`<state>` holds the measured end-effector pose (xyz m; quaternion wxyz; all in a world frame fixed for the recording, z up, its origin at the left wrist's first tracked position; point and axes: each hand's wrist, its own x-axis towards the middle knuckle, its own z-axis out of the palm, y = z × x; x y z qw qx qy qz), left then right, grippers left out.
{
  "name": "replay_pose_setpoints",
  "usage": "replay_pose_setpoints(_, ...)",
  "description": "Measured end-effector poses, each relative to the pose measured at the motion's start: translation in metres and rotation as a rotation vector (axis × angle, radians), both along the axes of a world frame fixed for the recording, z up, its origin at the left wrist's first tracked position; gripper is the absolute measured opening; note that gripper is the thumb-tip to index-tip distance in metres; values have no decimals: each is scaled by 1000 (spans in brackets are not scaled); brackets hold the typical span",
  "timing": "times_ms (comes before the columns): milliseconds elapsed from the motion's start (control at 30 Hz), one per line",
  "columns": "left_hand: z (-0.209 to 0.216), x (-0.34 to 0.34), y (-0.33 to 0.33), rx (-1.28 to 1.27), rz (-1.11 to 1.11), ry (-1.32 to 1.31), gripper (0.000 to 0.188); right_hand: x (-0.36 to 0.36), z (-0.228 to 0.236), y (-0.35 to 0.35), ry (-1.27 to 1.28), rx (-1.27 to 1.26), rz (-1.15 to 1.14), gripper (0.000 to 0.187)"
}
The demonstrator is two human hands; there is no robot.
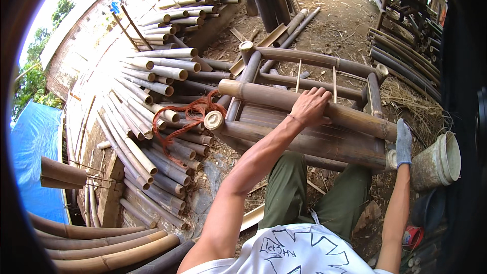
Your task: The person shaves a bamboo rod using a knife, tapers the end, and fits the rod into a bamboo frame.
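Observation:
A thick brown bamboo pole (264, 95) lies slantwise across a bamboo chair frame (304, 139) in front of my knees. My bare left hand (312, 105) is closed over the pole near its middle, fingers wrapped across the top. At the pole's right end is my right hand (404, 143) in a grey glove. Its fingers stretch out flat against the cut end. The frame has round corner posts, rails, two thin upright sticks on its far side and a dark slatted panel. Reddish-orange fibre strands (185, 122) hang near its left corner post.
Many cut bamboo poles (152, 78) are stacked to the left, with more curved lengths (111, 248) at lower left. A dirty white bucket (440, 162) stands beside my right hand. Bamboo pieces (406, 61) are piled at far right. A large dark bamboo trunk (266, 0) rises beyond the frame.

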<state>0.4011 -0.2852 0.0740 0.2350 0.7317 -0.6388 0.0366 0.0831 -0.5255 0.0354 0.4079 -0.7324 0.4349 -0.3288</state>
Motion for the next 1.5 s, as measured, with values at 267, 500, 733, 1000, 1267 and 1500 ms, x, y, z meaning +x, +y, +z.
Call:
replay_pose_setpoints(267,-32,-27,-59,-175,216,-10,57,12,22,14,151,278,-65,57)
replay_pose_setpoints(500,-44,-3,-39,-69,220,-249,98,1,-3,2,-7,170,-139,45)
replay_pose_setpoints(733,-39,22,-47,23,209,-231,74,3,-20,9,46,-29,-12,49)
replay_pose_setpoints(1000,2,55,-32,447,48,41,86,4,-14,10,37,-598,-44,26)
replay_pose_setpoints(1267,-8,29,-12,279,113,-157,83,-5,-21,8,-32,-304,-41,31)
replay_pose_setpoints(1500,21,60,-4,427,43,153,76,-4,-1,31,-310,142,97,38)
